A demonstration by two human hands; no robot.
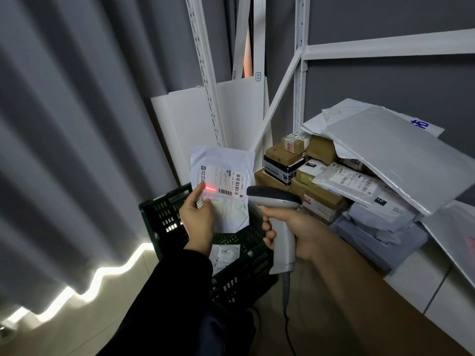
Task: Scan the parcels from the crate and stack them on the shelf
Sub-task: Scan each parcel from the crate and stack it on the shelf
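Two grips above crate rim: left fingers tight on parcel edge, right fingers round scanner.

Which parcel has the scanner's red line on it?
The white mailer held up in the left hand: the red line crosses its label. The others lie in the crate or piled on the shelf.

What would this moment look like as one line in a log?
phase: scanning | left hand: holds white parcel | right hand: grips scanner | red beam: on label | crate: another parcel inside | shelf: parcel pile
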